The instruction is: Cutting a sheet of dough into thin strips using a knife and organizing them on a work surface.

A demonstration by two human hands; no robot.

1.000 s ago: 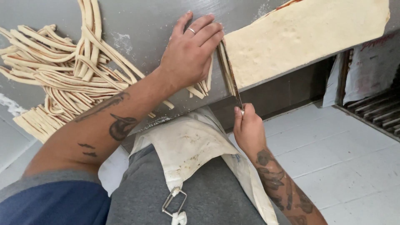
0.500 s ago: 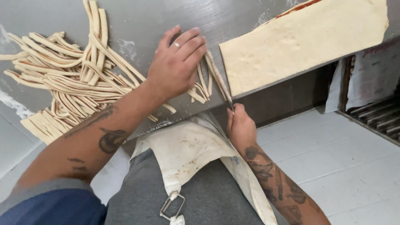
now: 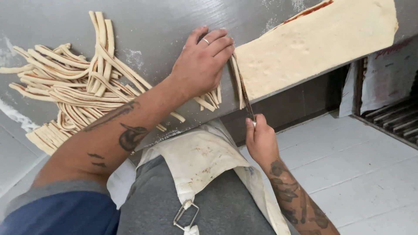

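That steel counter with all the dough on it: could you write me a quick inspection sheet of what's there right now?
Surface: steel counter, dusted with flour.
Job's things: flat dough sheet, reddish filling showing at its far edge; knife along the sheet's cut edge; fresh strips under the left hand.
Clutter: heap of cut strips at the left.
Hands: left hand flat on the strips, ring on one finger; right hand in a closed grip on the knife handle.
Cables: nothing seen.
Surroundings: white tiled floor, stained apron.
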